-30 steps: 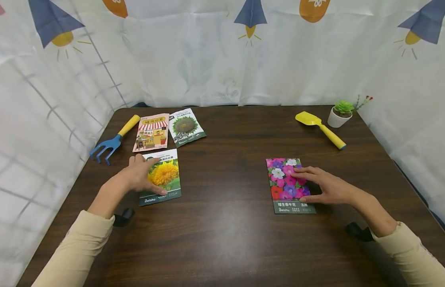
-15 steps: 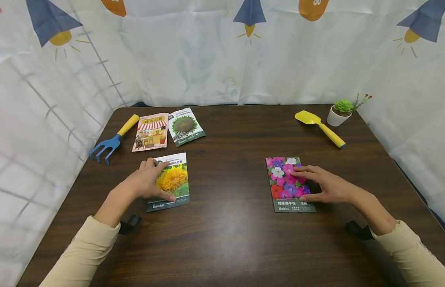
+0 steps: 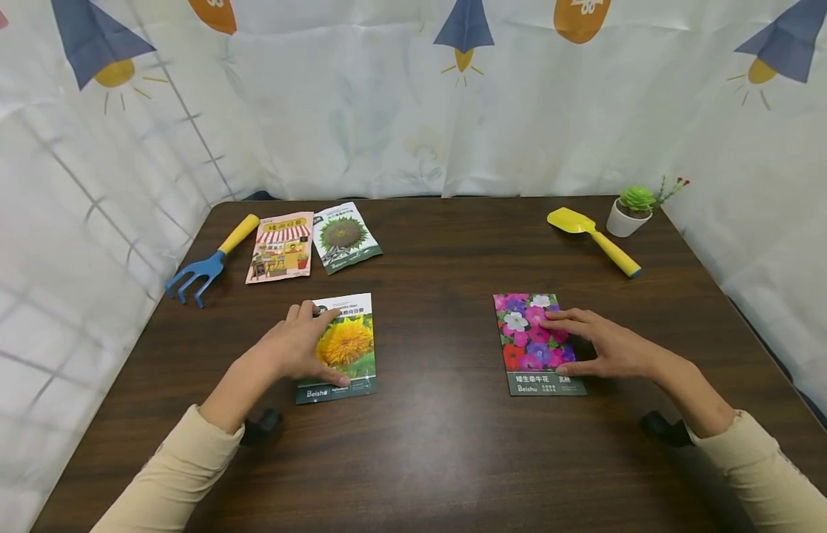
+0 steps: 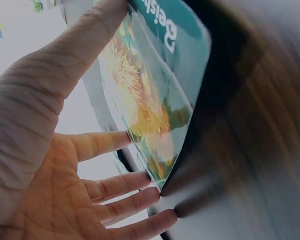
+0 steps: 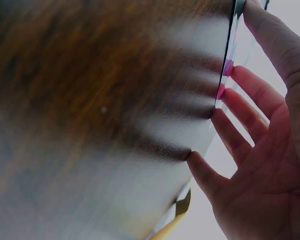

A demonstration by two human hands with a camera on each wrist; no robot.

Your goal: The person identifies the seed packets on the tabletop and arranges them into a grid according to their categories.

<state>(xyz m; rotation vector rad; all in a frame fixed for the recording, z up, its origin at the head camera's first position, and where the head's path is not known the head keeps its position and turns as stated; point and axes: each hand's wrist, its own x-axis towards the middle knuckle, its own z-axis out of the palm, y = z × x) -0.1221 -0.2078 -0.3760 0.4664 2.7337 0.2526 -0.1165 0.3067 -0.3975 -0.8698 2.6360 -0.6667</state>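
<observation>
- Left hand (image 3: 296,349) lay flat with fingers spread on the yellow-flower seed packet (image 3: 343,348), thumb near the lower edge, fingertips at the top left corner.
- In the left wrist view, same left hand (image 4: 65,165) seen with straight fingers (image 4: 117,185) against the packet (image 4: 150,100); nothing curled round it.
- Packet lay face up on the dark wooden bench (image 3: 440,444), left of centre, well apart from the other packet in hand.
- Right hand (image 3: 603,348) rested with fingers straight and slightly spread on the right half of the mixed-flower seed packet (image 3: 529,340), thumb by its lower right edge.
- Right wrist view blurred; fingertips (image 5: 225,120) met the packet edge (image 5: 230,55).
- Mixed-flower packet lay flat, right of centre.
- At the far left: two more seed packets side by side, a shop-front one (image 3: 280,246) and a dark sunflower one (image 3: 344,236), with a blue rake with a yellow handle (image 3: 209,260) just beside them.
- At the far right: a yellow trowel (image 3: 593,238) near a small potted plant (image 3: 631,209) in the corner.
- Printed curtain (image 3: 413,96) hung behind the bench.
</observation>
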